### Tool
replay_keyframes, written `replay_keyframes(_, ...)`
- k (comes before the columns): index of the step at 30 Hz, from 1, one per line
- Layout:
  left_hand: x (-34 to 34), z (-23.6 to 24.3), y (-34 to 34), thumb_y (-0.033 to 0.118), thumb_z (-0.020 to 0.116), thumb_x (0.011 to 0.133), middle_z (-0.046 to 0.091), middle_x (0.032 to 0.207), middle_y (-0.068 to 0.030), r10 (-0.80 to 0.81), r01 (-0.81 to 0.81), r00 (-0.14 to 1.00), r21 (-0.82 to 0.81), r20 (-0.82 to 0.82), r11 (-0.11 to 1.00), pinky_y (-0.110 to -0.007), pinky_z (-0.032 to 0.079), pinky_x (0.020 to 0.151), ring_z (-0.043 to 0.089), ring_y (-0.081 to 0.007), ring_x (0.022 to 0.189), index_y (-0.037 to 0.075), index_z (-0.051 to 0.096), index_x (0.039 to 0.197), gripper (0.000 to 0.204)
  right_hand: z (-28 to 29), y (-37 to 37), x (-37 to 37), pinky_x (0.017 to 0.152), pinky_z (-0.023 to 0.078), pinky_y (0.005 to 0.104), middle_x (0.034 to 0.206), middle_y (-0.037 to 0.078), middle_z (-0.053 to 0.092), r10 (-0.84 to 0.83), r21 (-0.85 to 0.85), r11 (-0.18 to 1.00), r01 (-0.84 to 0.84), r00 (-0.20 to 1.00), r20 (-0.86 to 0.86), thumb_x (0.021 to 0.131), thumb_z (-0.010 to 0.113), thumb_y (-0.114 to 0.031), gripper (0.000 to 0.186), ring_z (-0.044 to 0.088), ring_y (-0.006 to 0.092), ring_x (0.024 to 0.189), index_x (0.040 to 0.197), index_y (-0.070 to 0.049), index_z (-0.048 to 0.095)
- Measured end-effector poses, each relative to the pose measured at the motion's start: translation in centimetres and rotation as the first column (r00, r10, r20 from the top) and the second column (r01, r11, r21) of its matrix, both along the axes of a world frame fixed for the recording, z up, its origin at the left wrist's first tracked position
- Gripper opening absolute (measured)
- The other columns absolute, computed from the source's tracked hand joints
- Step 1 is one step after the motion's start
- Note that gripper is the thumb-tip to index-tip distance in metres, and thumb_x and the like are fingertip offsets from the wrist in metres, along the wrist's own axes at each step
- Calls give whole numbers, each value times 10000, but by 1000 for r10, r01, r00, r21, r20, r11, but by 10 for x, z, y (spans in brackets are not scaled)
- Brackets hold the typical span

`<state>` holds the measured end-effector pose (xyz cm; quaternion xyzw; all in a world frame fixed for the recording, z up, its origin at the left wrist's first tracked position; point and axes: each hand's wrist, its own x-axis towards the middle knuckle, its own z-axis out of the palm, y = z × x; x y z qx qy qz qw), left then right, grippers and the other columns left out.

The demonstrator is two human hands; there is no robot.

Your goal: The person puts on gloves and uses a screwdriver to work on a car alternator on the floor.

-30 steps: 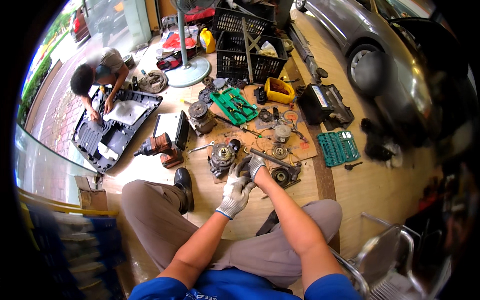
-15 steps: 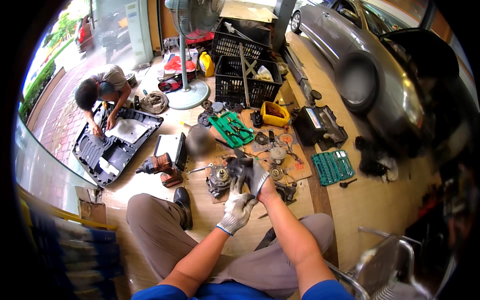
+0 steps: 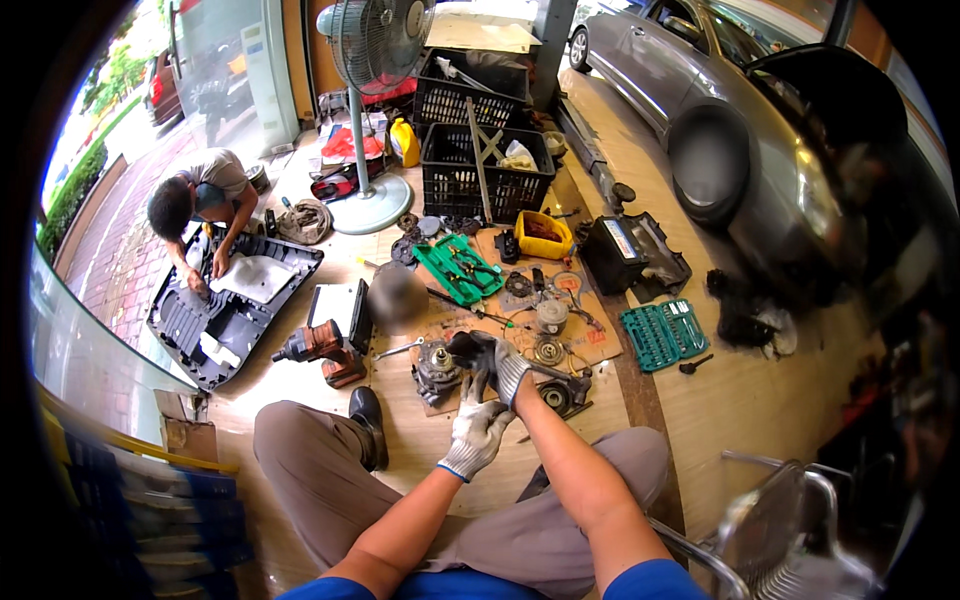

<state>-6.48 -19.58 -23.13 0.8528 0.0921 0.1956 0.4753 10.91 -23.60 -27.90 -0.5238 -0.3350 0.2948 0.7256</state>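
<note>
My left hand (image 3: 476, 432), in a white knitted glove with a blue cuff edge, is raised between my knees. Its fingers point up, apart, against the underside of my right hand (image 3: 497, 362). The right hand wears a grey-white glove with a dark coated palm, its fingers stretched leftward; I see nothing held in it. Just left of these fingers, on cardboard, stands a round metal machine part (image 3: 437, 372) with a central shaft. A combination wrench (image 3: 400, 348) and an orange-brown cordless impact wrench (image 3: 325, 350) lie farther left. Beyond the right hand sits a pulley-like disc (image 3: 548, 350).
A green tool case (image 3: 458, 268) lies open ahead; a teal socket set (image 3: 664, 335) and black battery (image 3: 615, 252) are to the right. Black crates (image 3: 487, 170) and a fan (image 3: 368, 203) stand behind. A person works on a black panel (image 3: 240, 330) at left. A car (image 3: 650, 60) stands right.
The right hand has come down and its fingers now reach left rather than up, uncovering tools on the cardboard. The left hand stays against it, slightly shifted. The view has tilted a little.
</note>
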Motion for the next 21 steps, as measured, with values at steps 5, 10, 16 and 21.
replay_keyframes(5, 8, -19, 20, 418, 668, 977, 612, 1369, -171, 208, -283, 958, -554, -195, 783, -387, 452, 1023, 580, -264, 1210, 59, 684, 1205, 426, 41, 20, 1, 1171, 395, 442, 1434, 201, 578, 247, 432, 900, -57, 884, -398, 1119, 323, -401, 558, 553, 339, 1318, 1469, 12, 459)
replay_keyframes(10, 28, -63, 38, 570, 606, 996, 695, 1075, 48, -189, -291, 922, -925, -339, 245, -357, 483, 766, 619, -154, 952, 215, 685, 1217, 426, 48, 16, -34, 1198, 324, 421, 1534, 92, 508, 126, 312, 950, 18, 891, -436, 1074, 334, -496, 632, 464, 244, 1414, 1539, -78, 420)
replay_keyframes(16, 44, -72, 26, 537, 614, 1003, 688, 1131, 26, -253, -258, 910, -927, -328, 274, -379, 508, 742, 626, -186, 948, 197, 605, 1298, 451, 6, 12, -11, 1129, 432, 404, 1539, 118, 478, 354, 579, 815, -11, 800, -484, 991, 375, -714, 850, 507, 244, 1355, 1566, -89, 344)
replay_keyframes(21, 28, -58, 57, 393, 676, 999, 661, 1263, -137, -215, 29, 975, -928, -55, 371, -433, 593, 921, 678, -262, 1093, -31, 549, 1377, 582, 50, 24, -45, 1029, 489, 366, 1504, 64, 513, 95, 422, 882, 210, 798, -595, 1072, 485, -389, 599, 571, 213, 1230, 1597, -140, 341)
